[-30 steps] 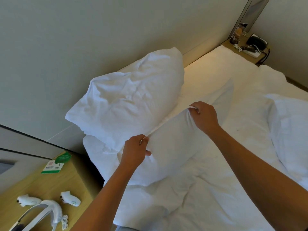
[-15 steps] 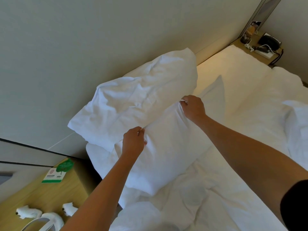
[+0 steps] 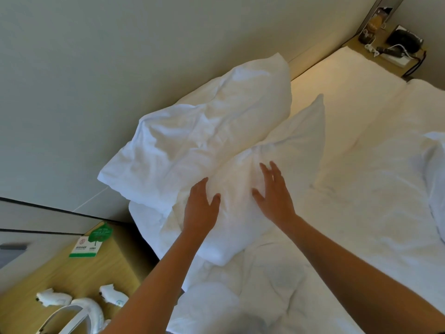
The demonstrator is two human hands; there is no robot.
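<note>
The left grip [image 3: 201, 208] and the right grip [image 3: 274, 196] both lie open, fingers straight and slightly spread, palms flat on the front pillow [image 3: 296, 141]. Neither grip holds anything. This pillow is plump and soft in a white cotton case with fine creases. It lies near the bed's [image 3: 361, 112] head-end left corner, one pointed corner sticking up towards the head edge. The left grip presses its near left part and the right grip sits nearer its middle.

Behind it, a second pillow [image 3: 204, 131] leans against the plain pale wall [image 3: 120, 56]. It is larger and its case is more crumpled, and the two pillows touch along one side. The bed sheet is white, smooth at the far side and rumpled at the near edge. Another white pillow [image 3: 435, 177] shows at the bed's right edge.

Beside the bed's left edge stands a light wood-grain desk [image 3: 72, 278]. At its back corner sits a card [image 3: 96, 239] with a green leaf shape, a small red circle sign and a green strip; its print is too small to read. Near the front edge lie two white plastic controllers [image 3: 54, 297] and a white curved headband [image 3: 84, 312].
</note>
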